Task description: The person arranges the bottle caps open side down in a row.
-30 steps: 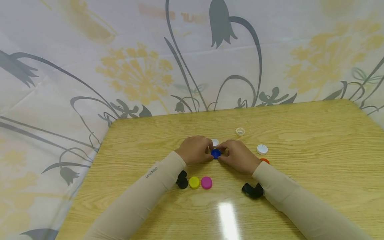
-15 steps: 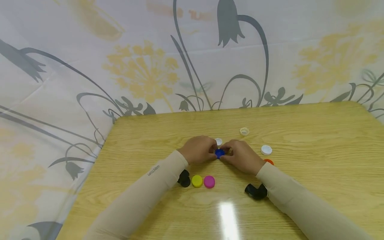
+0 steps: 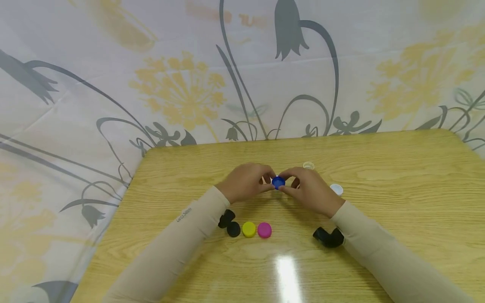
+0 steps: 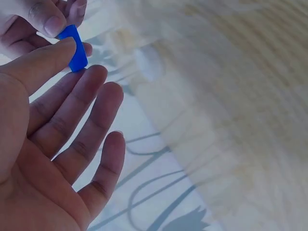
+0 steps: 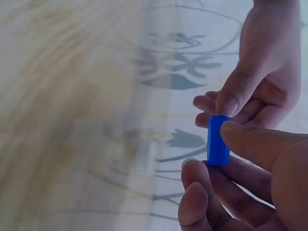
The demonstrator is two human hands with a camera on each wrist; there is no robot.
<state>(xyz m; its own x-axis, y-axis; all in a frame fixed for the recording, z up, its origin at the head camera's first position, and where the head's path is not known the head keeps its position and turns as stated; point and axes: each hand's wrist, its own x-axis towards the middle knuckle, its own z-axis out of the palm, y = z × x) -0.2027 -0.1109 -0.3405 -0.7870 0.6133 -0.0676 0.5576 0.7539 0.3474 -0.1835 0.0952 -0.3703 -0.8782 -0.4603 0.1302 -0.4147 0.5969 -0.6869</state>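
A blue bottle cap (image 3: pixel 278 183) is held up over the table, its hollow side facing the head camera. My left hand (image 3: pixel 246 182) pinches its left edge between thumb and fingertips. From the right, my right hand (image 3: pixel 312 190) pinches the opposite edge the same way. In the left wrist view the cap (image 4: pixel 80 58) shows edge-on, the remaining left fingers spread out below it. Ridges run along the cap's side (image 5: pixel 219 153) in the right wrist view. The white cap behind it is almost wholly covered in the head view.
Nearer the body, a black cap (image 3: pixel 233 229), a yellow cap (image 3: pixel 249 229) and a magenta cap (image 3: pixel 264 230) lie in a row on the wooden table (image 3: pixel 182 168). Black curved pieces (image 3: pixel 325 237) lie by each forearm. A white cap (image 3: pixel 336 189) and a cream ring-like cap (image 3: pixel 308 165) lie farther right.
Both hands have lifted the blue cap from the table and tilted it toward the head camera. The orange cap is now hidden by the right arm.
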